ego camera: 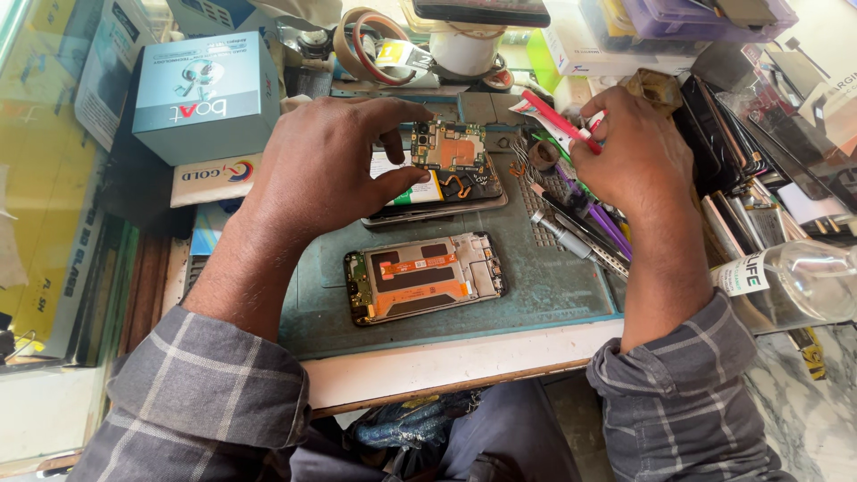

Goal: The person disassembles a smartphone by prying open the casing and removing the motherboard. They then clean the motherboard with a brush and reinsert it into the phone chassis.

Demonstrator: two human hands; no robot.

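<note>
Left hand, centre of frame, pinches a green circuit board by its left edge between thumb and fingers, raised over an opened phone lying on the teal work mat. Right hand, right of centre, grips a small red-and-white tube, nozzle pointing left toward the board.

Judged progress: disassembly is done, the board being out of its housing. A second phone frame, lower centre, lies open with orange flex cables exposed; nothing is reassembled.

Not determinable: whether the board touches the phone beneath, since the thumb covers that edge. The tube's tip is blurred. Tools beside the right hand overlap. A clear bottle is cut off at the right edge of the table.
</note>
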